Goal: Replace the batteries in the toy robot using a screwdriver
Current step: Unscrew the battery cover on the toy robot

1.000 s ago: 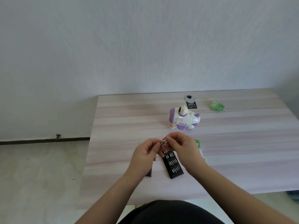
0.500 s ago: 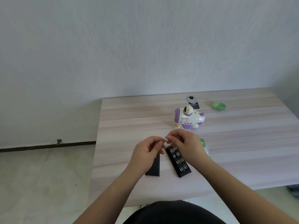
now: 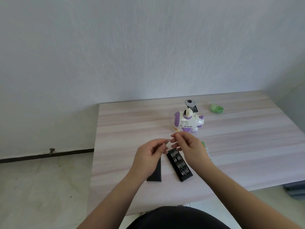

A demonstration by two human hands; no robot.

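Lying sideways, toy robot (image 3: pixel 188 123), white, purple

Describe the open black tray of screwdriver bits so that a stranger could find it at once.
On the pale wooden table, look near the front edge, under the right hand. The black bit tray lies there at a slant. Rows of small silver bits distinguish it from the plain black cover to its left.

White and purple toy robot (image 3: pixel 188 123) lies tipped over on the table's far side. Slim metal screwdriver (image 3: pixel 166 142) is up off the table, tip pointing right.
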